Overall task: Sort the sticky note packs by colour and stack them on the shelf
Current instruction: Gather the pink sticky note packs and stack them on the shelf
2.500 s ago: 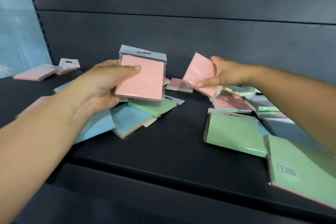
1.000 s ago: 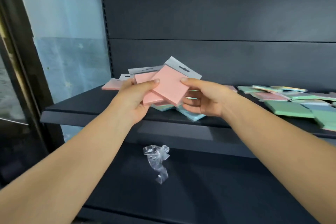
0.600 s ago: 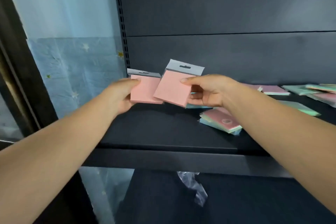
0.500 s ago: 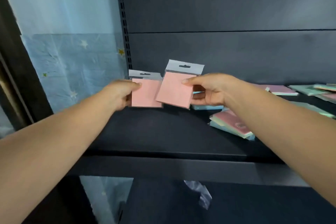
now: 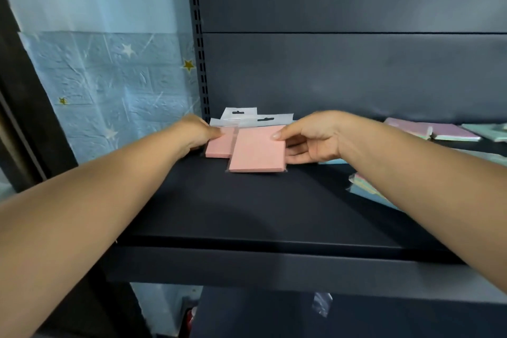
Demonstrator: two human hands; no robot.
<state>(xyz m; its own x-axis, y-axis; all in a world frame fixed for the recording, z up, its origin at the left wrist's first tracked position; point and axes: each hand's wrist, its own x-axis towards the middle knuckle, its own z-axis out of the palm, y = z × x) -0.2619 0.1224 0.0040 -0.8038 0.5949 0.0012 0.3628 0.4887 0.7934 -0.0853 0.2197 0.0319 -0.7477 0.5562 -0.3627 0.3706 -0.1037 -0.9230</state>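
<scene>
As pinks belong together, both packs go to the shelf's [image 5: 247, 208] left end.
Left hand [image 5: 196, 133] pinches one pink pack [image 5: 218, 145]; right hand [image 5: 315, 137] pinches another [image 5: 256, 149], overlapping it, likely to stack.

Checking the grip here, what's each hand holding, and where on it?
Right hand pinches a pink pack at its right edge; left hand holds another pink pack by its left edge.
</scene>
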